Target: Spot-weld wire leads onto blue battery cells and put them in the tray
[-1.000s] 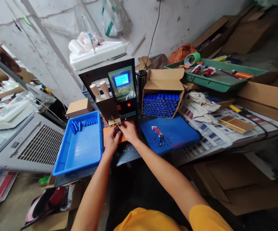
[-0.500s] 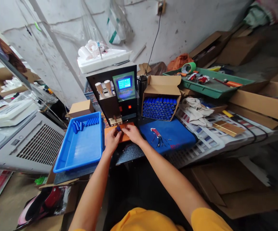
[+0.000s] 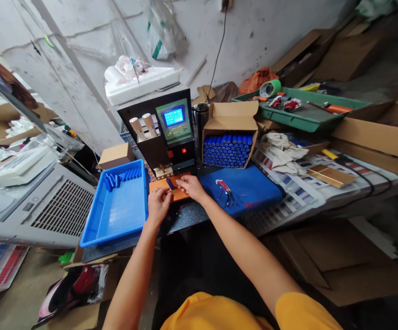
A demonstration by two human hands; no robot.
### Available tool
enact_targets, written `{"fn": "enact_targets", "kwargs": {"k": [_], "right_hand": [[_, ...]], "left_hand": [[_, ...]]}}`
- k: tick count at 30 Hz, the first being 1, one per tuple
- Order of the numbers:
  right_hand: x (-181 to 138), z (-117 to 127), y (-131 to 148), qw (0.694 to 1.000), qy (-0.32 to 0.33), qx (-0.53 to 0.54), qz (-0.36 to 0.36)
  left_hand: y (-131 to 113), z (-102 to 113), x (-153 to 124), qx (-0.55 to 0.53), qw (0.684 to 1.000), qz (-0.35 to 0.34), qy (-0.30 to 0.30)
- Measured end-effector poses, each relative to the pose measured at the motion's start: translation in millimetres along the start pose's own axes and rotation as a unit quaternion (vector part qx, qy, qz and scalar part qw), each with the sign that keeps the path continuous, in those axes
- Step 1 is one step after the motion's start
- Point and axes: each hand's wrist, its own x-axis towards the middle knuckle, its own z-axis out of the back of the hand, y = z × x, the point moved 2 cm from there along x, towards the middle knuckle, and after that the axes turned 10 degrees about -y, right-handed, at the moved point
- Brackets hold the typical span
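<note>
A black spot-welding machine point(image 3: 166, 133) with a lit blue screen stands at the back of the bench. In front of it lies an orange pad point(image 3: 163, 185) with a blue battery cell point(image 3: 170, 184) on it. My right hand point(image 3: 191, 187) pinches the cell's right end. My left hand point(image 3: 158, 205) rests curled at the pad's near left edge, a little back from the cell; what its fingers hold is hidden. A blue tray point(image 3: 116, 215) with several blue cells lies to the left. A cardboard box point(image 3: 229, 137) full of blue cells stands to the right.
A blue mat point(image 3: 254, 188) with a bundle of red-tipped wires point(image 3: 224, 189) lies right of the pad. A green tray point(image 3: 305, 114) with tape and tools sits at the back right. Cardboard boxes, rags and colour cards crowd the right; a grey vented unit point(image 3: 58, 206) sits left.
My left hand has drawn back from the cell toward the pad's near edge. My right hand stays on the cell. The camera view has shifted slightly.
</note>
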Motion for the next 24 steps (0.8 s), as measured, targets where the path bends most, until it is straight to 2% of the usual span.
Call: {"fn": "enact_targets", "kwargs": {"k": [6, 14, 21, 24], "right_hand": [[-0.5, 3.4, 0.0, 0.999, 0.023, 0.02, -0.028], [-10.0, -1.7, 2.0, 0.987, 0.058, -0.103, 0.105], [-11.0, -2.9, -2.5, 0.981, 0.047, -0.134, 0.131], [-10.3, -1.6, -2.9, 0.983, 0.052, -0.125, 0.121]], "left_hand": [[-6.6, -4.2, 4.7, 0.072, 0.997, -0.039, 0.015], [-12.2, -0.1, 4.5, 0.014, 0.999, -0.019, 0.042], [-14.0, -3.0, 3.0, 0.029, 0.997, -0.028, 0.066], [-15.9, -0.7, -2.6, 0.012, 0.998, -0.027, 0.054]]}}
